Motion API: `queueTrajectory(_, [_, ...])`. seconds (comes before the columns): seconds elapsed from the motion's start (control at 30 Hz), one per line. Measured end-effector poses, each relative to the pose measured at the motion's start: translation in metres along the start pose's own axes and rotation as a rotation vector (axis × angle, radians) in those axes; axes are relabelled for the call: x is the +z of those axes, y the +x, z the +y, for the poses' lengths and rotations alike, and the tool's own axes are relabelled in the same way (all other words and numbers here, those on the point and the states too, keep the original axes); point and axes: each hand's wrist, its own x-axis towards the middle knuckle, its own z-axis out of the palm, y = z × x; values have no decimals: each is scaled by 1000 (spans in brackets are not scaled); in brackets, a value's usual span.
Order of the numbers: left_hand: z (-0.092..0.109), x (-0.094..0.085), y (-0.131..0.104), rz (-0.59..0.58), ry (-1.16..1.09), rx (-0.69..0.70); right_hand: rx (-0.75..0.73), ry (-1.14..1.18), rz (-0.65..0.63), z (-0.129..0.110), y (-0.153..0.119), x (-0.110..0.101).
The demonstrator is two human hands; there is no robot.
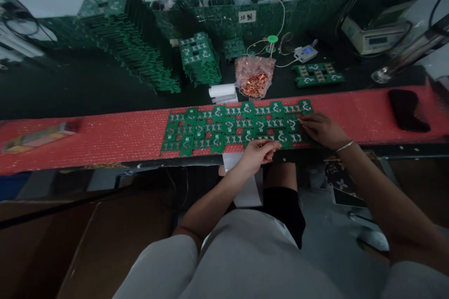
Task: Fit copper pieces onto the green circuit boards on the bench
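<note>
Green circuit boards lie side by side in rows on a pink bubble-wrap sheet. My left hand is closed in a pinch over the front edge of the boards, with small copper-coloured pieces showing at its fingertips. At the right end of the rows, my right hand touches a board with its fingers pressed together; what they hold, if anything, is too small to tell. Copper-coloured pieces show on the board at the upper right. Behind the boards sits a clear bag of copper pieces.
Tall stacks of green boards and a shorter stack stand behind at the left. A white roll lies near the bag. Further right are more boards, a scale and a black object.
</note>
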Motion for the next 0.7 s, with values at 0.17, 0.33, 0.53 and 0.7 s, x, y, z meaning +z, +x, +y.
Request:
queueTrajectory(0.17, [1,4,0,35,49,52,33,106,100,-38,6,-11])
queueTrajectory(0.33, [-2,7,1,31,106,102,-87,207,112,-101,10,-18])
queueTrajectory(0.53, [-6,5,4,14,108,95,-199,184,20,-118,12,-17])
queueTrajectory(0.7, [-2,3,4,30,-33,41,-136,139,39,-79,27,-10])
